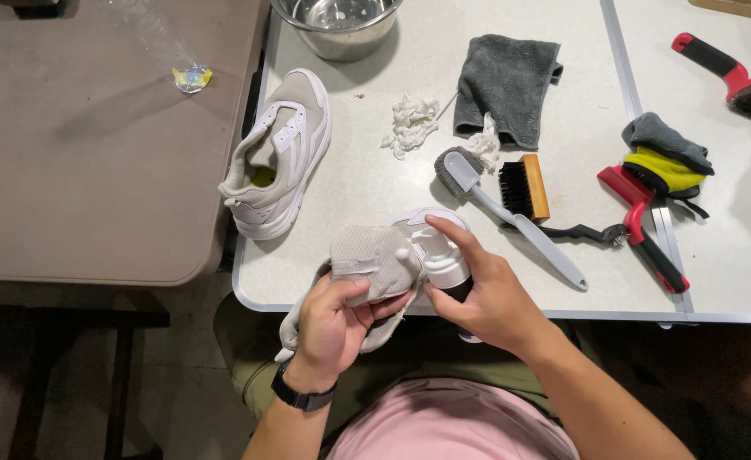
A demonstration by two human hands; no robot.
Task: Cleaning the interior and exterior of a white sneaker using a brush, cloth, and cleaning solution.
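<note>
Sneaker cleaning is at the stage of putting cleaner on: the pale grey and white mesh sneaker (375, 264) sits in the left hand (334, 328), over the near edge of the white folding table (563, 302) and above the person's lap. That hand is curled closed around the shoe's upper, thumb on top and fingers underneath, tilting it toward the right hand (488, 298). The right hand is wrapped around a white pump-top bottle (442, 255), its index finger stretched over the nozzle, which touches or nearly touches the shoe's side. Whether anything has come out of it I cannot tell.

Judging from this, the next move calls for a steady press on the nozzle while the left hand keeps the shoe still, then a brush to work the cleaner in. Just beyond the hands lie a grey long-handled plastic brush (512, 217) and a wooden-backed black bristle brush (524, 189), close together. The matching second sneaker (277, 158) rests upright on the table's left edge. Farther back are a crumpled white tissue (409, 123), a dark grey folded cloth (505, 85) and a steel bowl (337, 21).
</note>
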